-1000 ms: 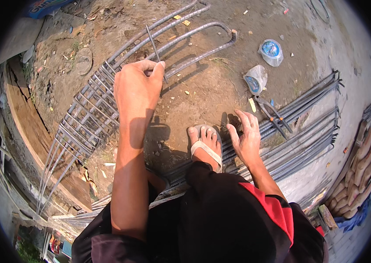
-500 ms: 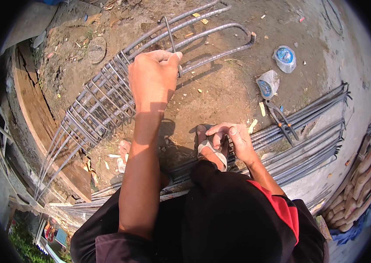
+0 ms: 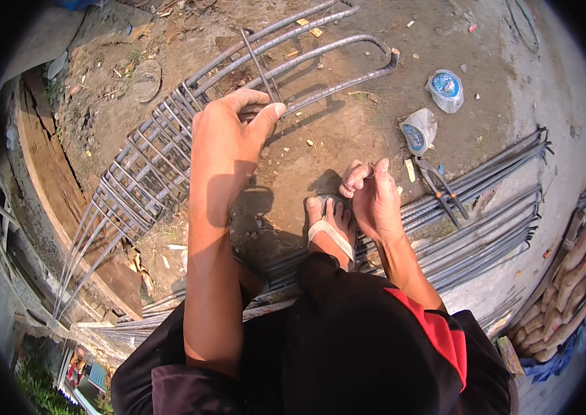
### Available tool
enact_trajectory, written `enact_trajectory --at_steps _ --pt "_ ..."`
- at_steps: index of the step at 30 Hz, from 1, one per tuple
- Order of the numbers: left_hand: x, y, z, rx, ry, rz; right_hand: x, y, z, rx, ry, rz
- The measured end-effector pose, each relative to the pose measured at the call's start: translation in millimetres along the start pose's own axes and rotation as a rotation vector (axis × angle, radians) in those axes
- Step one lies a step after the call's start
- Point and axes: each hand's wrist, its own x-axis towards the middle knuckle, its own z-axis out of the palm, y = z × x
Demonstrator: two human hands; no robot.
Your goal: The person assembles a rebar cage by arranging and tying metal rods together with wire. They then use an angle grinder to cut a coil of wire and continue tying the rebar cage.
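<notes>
Stirrup point(image 3: 254, 59): thin steel, lying across the long bars point(image 3: 334, 90) of a rebar cage point(image 3: 148, 155), toward their bent ends. Left hand point(image 3: 227, 135): thumb and forefinger clamped on the stirrup's near end. Right hand point(image 3: 379, 197): fingers curled, thumb raised, over the ground beside a sandalled foot point(image 3: 334, 225); cannot tell whether anything is held. Pincers point(image 3: 438, 195): orange on the handles, resting partly on bundled rods point(image 3: 480, 242). Cups point(image 3: 446, 86): two, wrapped in clear plastic, beyond the pincers. Sacks point(image 3: 559, 290): brown, stacked, far right.
</notes>
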Motion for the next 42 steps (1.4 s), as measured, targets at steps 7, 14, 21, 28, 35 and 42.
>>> enact_trajectory --at_steps 7,14,21,28,35,42 --pt "-18.5 -16.3 12.3 0.419 0.064 0.189 11.4 20.5 29.0 -0.551 0.018 0.081" --pt "-20.0 -13.1 2.9 0.308 0.019 0.150 24.5 24.5 34.1 -0.743 0.059 0.167" --pt "-9.5 -23.2 -10.6 0.262 -0.062 0.258 39.7 45.7 52.8 -0.772 0.060 0.043" --pt "-4.4 -25.6 -8.0 0.211 -0.035 0.134 64.2 39.1 80.2 -0.771 0.059 -0.133" --pt "0.6 -20.9 -2.3 0.351 0.034 0.060 69.7 39.9 84.2 -0.763 0.157 -0.133" --pt "-4.3 -15.4 20.5 0.290 0.085 -0.030 76.1 38.8 77.3 -0.786 0.038 -0.304"
